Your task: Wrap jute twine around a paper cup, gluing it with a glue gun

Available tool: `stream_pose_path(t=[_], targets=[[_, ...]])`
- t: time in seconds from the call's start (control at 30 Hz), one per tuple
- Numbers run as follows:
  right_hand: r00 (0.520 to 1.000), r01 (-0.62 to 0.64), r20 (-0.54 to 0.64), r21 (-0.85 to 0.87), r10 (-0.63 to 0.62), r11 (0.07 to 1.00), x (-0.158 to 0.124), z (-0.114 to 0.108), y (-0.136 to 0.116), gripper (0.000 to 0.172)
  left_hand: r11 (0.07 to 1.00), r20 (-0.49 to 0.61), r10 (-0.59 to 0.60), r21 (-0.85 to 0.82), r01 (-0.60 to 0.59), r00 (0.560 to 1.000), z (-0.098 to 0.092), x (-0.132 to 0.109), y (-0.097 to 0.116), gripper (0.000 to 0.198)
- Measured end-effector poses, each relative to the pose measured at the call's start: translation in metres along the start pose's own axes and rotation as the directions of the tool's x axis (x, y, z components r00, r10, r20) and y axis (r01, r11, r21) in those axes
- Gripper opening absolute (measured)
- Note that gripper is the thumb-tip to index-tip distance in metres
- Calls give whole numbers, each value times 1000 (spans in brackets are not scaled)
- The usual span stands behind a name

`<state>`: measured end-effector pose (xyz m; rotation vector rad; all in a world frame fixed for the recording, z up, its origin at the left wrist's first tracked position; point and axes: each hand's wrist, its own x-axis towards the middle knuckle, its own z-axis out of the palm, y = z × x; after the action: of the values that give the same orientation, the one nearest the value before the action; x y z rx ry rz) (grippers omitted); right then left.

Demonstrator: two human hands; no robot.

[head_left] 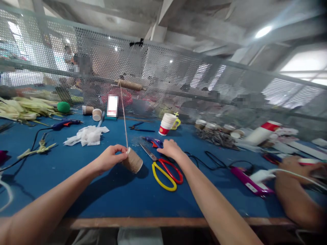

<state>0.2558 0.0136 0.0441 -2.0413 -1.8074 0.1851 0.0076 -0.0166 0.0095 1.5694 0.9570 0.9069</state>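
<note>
My left hand (112,157) pinches the rim of a small twine-wrapped paper cup (133,161), which is tilted above the blue table. A strand of twine (124,115) runs up from the cup to a twine roll (130,85) hung at the mesh panel. My right hand (170,148) is closed around a blue hot glue gun (152,141) with a red trigger, its handle mostly hidden by the hand. Between my hands lie large scissors (163,170), blades parted, with one red and one yellow handle.
Stacked paper cups (167,124), pliers (140,128) and crumpled white tissue (88,135) stand or lie beyond my hands. Corn husks (25,107) and another glue gun (65,124) are left. At right are a purple power strip (250,182) with cables and another person's hand (293,168).
</note>
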Motion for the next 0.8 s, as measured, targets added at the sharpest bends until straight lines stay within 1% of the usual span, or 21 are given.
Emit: stream_pose_path(t=[0.07, 0.1, 0.13, 0.17, 0.2, 0.23, 0.27, 0.3, 0.33, 0.4, 0.43, 0.47, 0.5, 0.53, 0.57, 0.6, 0.7, 0.8], targets=[[999, 20, 38, -82, -17, 996, -20, 3, -5, 17, 1000, 7, -20, 21, 20, 1000, -3, 0, 2, 25], [995, 44, 98, -117, -32, 992, -32, 5, -7, 18, 999, 6, -25, 30, 25, 1000, -4, 0, 3, 25], [975, 116, 212, -225, -68, 968, -44, 7, -8, 20, 999, 2, -26, 41, 26, 1000, -5, 0, 4, 25], [954, 148, 295, -311, -53, 939, -55, 10, -8, 26, 998, -2, -29, 54, 29, 1000, -6, 0, 4, 25], [943, 139, 332, -357, -14, 924, -64, 13, -6, 35, 997, -6, -34, 67, 35, 999, -7, 0, 5, 25], [944, 115, 329, -365, 12, 924, -71, 15, -3, 45, 996, -10, -43, 79, 43, 999, -8, 0, 5, 25], [949, 81, 314, -331, 29, 940, -75, 16, 0, 51, 995, -13, -52, 89, 53, 999, -10, 0, 5, 26], [949, 36, 310, -261, 48, 965, -77, 14, 4, 54, 993, -18, -60, 97, 62, 998, -12, 1, 6, 26], [945, -2, 320, -183, 61, 983, -76, 11, 8, 52, 992, -27, -66, 107, 68, 997, -14, 1, 6, 26], [924, -56, 380, 28, 41, 998, -66, -2, 11, 38, 989, -50, -62, 131, 68, 997, -20, 2, 8, 25], [918, -54, 396, 129, -1, 990, -57, -11, 11, 30, 988, -57, -57, 140, 65, 997, -22, 2, 10, 25], [922, -39, 379, 289, -77, 957, -44, -20, 8, 25, 987, -55, -56, 146, 63, 997, -24, 1, 11, 25], [942, 5, 300, 430, -149, 903, -28, -29, 4, 24, 987, -42, -60, 149, 66, 997, -25, 1, 12, 25], [963, 72, 195, 484, -187, 872, -9, -36, -3, 26, 986, -23, -68, 149, 71, 997, -25, 0, 13, 25], [979, 122, 96, 436, -181, 892, 12, -43, -11, 27, 986, -3, -76, 147, 75, 997, -25, -1, 14, 24], [987, 127, 44, 387, -156, 913, 35, -47, -20, 29, 986, 13, -78, 146, 75, 997, -23, -2, 14, 22], [987, 159, -53, 239, -150, 958, 104, -55, -49, 41, 988, 32, -43, 150, 37, 999, -16, -2, 13, 15], [981, 140, -142, 31, -135, 990, 161, -61, -72, 56, 989, 47, -12, 149, 5, 999, -14, -1, 12, 13]])
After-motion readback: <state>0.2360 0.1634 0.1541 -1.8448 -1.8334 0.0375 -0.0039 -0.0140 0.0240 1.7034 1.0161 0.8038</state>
